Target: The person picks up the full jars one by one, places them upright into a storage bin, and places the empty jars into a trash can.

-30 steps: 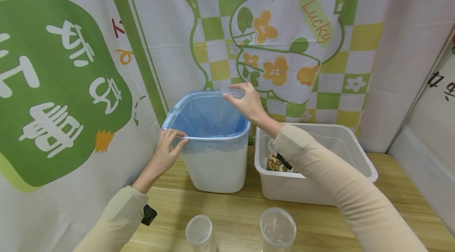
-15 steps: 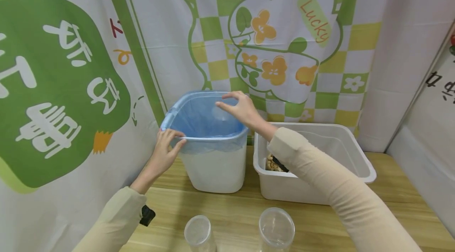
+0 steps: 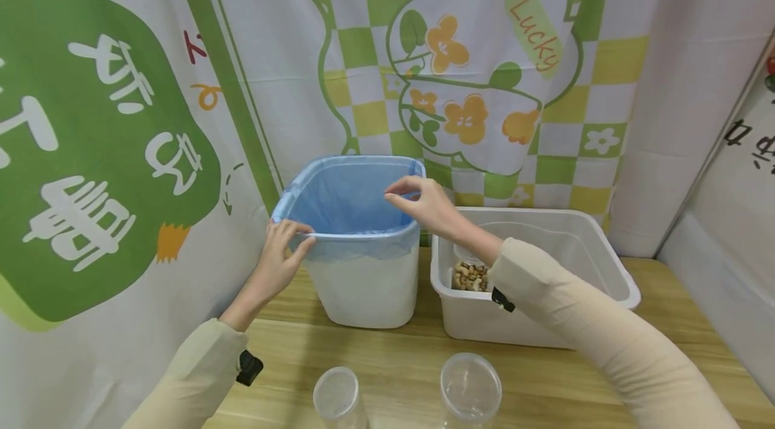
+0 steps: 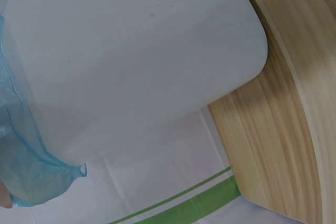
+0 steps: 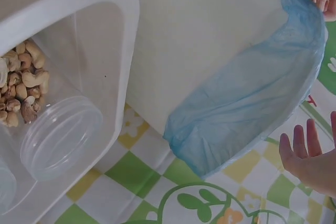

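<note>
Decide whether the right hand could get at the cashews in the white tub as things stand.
Probably yes. The right hand hovers empty over the bin, right beside the tub. The tub is open-topped, and the cashews lie uncovered in its near left corner, beside a clear jar.

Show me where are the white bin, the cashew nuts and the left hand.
white bin (image 3: 363, 288), head view, front wall.
cashew nuts (image 3: 471, 276), head view, middle of heap.
left hand (image 3: 280, 255), head view, back of hand.
</note>
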The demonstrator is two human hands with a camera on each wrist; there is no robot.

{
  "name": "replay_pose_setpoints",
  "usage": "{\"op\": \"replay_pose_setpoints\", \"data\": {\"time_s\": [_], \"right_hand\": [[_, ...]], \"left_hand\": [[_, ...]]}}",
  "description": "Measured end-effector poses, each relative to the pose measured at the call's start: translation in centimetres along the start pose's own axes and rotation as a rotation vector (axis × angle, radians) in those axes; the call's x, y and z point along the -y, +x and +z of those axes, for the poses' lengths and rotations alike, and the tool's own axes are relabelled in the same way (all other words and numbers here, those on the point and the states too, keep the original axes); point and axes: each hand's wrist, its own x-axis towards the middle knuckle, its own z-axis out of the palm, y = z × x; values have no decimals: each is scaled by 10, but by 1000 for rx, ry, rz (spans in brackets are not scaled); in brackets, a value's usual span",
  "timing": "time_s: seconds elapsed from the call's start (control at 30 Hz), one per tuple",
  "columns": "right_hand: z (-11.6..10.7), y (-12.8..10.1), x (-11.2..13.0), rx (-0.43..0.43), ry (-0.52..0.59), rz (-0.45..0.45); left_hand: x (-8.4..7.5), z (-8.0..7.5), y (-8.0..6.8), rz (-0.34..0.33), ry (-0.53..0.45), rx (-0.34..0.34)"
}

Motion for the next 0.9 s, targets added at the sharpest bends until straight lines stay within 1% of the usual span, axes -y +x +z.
{"op": "replay_pose_setpoints", "data": {"time_s": [0.23,0.4,0.53,0.67,0.9], "right_hand": [[-4,-26,3,22,6,-53],[-3,-46,3,30,8,-120],[-5,-62,3,45,-1,-141],[-6,-77,0,60,-12,-164],[-2,-106,-12,83,-40,-266]], "left_hand": [[1,1,1,27,0,-19],[0,1,0,25,-3,-21],[0,1,0,21,3,-15],[1,1,0,20,6,-14],[0,-1,-1,10,0,7]]}}
